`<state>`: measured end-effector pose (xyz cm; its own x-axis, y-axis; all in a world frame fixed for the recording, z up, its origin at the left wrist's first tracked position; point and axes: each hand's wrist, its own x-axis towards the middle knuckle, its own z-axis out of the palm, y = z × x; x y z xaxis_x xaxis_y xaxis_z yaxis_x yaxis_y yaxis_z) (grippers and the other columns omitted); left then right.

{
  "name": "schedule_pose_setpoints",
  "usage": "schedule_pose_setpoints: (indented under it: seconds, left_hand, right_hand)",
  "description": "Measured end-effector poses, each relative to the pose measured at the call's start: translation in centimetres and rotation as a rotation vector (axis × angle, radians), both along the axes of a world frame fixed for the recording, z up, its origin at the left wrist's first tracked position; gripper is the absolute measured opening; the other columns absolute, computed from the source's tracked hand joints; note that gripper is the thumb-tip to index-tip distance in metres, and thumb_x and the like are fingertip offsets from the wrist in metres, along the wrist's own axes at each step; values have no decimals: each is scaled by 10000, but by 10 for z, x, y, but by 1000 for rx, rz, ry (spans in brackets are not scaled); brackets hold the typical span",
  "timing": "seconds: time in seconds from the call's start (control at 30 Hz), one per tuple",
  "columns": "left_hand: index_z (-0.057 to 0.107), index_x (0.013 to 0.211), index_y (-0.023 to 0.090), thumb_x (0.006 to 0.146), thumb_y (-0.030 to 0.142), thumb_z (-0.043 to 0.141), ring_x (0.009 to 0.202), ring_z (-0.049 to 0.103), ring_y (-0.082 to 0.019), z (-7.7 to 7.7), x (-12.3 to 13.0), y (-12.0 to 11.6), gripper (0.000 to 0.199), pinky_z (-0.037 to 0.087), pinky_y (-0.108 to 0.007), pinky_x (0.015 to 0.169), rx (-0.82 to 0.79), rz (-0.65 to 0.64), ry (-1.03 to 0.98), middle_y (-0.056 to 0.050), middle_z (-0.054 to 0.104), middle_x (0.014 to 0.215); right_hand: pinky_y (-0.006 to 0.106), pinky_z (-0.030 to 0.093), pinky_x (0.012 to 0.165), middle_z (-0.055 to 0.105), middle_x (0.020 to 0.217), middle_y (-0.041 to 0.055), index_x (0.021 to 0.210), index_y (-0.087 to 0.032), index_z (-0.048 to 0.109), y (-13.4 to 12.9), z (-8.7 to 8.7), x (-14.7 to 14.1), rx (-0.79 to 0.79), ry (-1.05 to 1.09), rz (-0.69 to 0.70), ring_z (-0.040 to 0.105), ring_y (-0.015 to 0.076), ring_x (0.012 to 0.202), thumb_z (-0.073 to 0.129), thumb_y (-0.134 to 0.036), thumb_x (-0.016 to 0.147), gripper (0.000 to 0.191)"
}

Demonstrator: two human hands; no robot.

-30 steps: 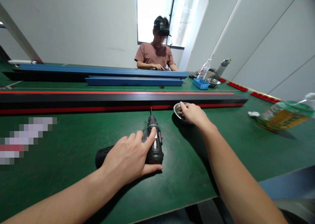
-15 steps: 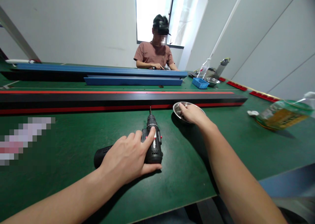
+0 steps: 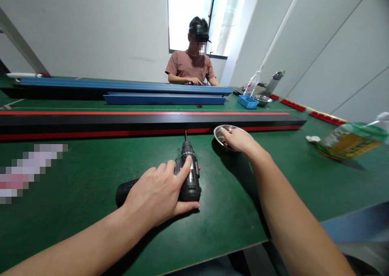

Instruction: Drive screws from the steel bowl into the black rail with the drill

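A black cordless drill (image 3: 192, 185) lies on its side on the green table (image 3: 225, 211), its bit pointing at a long black bar with red edges (image 3: 136, 123). Wrapped over the drill is my left hand (image 3: 158, 189), closed on it, with the index finger stretched along its body. My right hand (image 3: 238, 139) reaches into a shallow metal bowl (image 3: 216, 135) right of the drill. Its fingers are drawn together over small dark pieces in the bowl, probably screws. The fingertips are partly hidden, so what they pinch does not show.
Blue channel bars (image 3: 164, 100) lie beyond the black bar. A blue basket (image 3: 247, 102) and another metal bowl (image 3: 263, 100) stand at the back right. On the right is a plastic jar (image 3: 349, 142). Across the table sits a person (image 3: 191, 67).
My right hand has shifted slightly within the bowl, and a little more of the small pieces shows. My left hand and the drill have stayed in place.
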<state>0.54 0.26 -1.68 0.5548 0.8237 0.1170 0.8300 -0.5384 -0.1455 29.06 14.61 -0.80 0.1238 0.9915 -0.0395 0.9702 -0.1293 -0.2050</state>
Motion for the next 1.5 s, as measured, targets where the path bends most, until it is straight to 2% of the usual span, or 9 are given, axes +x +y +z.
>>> schedule_pose_setpoints:
  seconds: [0.17,0.4,0.57,0.77,1.07,1.23,1.5]
  left_hand:
    - [264,1611,223,856,843,371,855,642,-300,-1,0,0,982,523,-414,721,4,-7,-2,-117,623,1052]
    - [263,1610,230,857,840,375,859,640,-289,1,-1,-1,975,516,-394,730,-3,3,11,-117,627,1053]
    - [272,1608,233,862,836,371,860,644,-289,2,-1,-1,965,514,-387,728,-6,2,3,-121,631,1055]
    - [282,1608,221,863,833,380,862,647,-302,3,0,-1,969,522,-407,730,-4,-4,2,-122,635,1050]
    - [278,1608,218,866,826,386,855,647,-296,2,0,0,965,526,-403,727,2,-3,8,-120,634,1043]
    - [274,1610,211,869,830,362,845,640,-299,2,0,0,969,529,-415,720,-1,-11,3,-119,629,1039]
    - [270,1611,231,862,833,379,855,641,-287,2,-1,-1,967,514,-390,730,-1,3,8,-122,634,1048]
  right_hand:
    - [355,480,868,749,1122,202,1006,-123,783,-3,5,-2,-45,-1,14,700,318,1001,273,-568,1019,677]
    - [345,476,798,768,972,162,874,-146,786,-6,7,-4,-25,68,22,693,287,858,303,-586,1011,668]
    - [310,463,724,757,852,127,917,-148,794,-7,7,-3,-17,195,3,672,247,766,365,-610,997,636]
    - [271,418,604,713,770,79,965,-139,785,-10,12,-5,-40,464,-48,573,168,593,411,-537,1012,548]
    - [240,428,571,712,801,71,1019,-147,748,-10,10,-4,17,668,-92,570,147,593,450,-462,1010,433]
    - [235,450,567,729,923,97,1013,-149,721,-8,8,-4,54,757,-105,616,156,655,493,-380,983,326]
    - [242,504,645,747,1040,130,1059,-143,717,-9,10,-4,84,771,-105,673,191,778,476,-436,1008,383]
